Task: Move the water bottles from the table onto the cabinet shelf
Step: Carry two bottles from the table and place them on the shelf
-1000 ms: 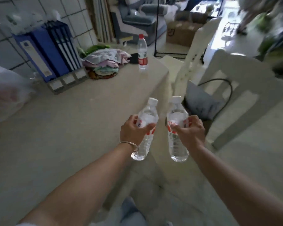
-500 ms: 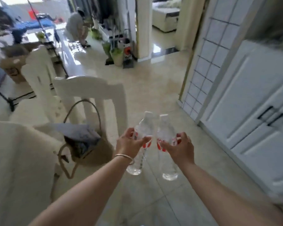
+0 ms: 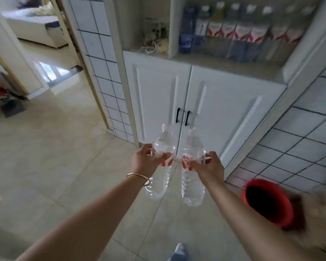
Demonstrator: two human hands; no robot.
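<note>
Right now both hands are clamped on water bottles and carry them in mid-air above the tiled floor (image 3: 45, 166), in front of the white cabinet (image 3: 205, 102). The left hand (image 3: 146, 161) wraps its fingers round the middle of the left bottle (image 3: 161, 166), at the red-printed label, and the right hand (image 3: 208, 165) holds the right bottle (image 3: 192, 170) the same way. The two bottles are just beside each other, both tilted with their white caps pointing away toward the cabinet doors, and I cannot tell whether they touch.

Each bottle is clear thin plastic with ribbed rings along the lower body and a tapering neck. They look full, so I judge them moderately heavy for one hand and fairly firm while sealed, though the wall would dent under a hard squeeze. The plastic looks smooth, and may be slick. The label band, where the body is straight, seems the best place to grip, as both hands do; the ribbed part below would also give purchase.

Farther off and higher, the open cabinet shelf (image 3: 224, 66) already carries a row of blurred bottles (image 3: 243, 32) with red and white labels along its back, with bare pale shelf in front of them. Two black handles (image 3: 183, 117) sit on the closed doors below. A red bucket (image 3: 267, 202) stands on the floor at the near right, close to the tiled wall (image 3: 299, 138).
</note>
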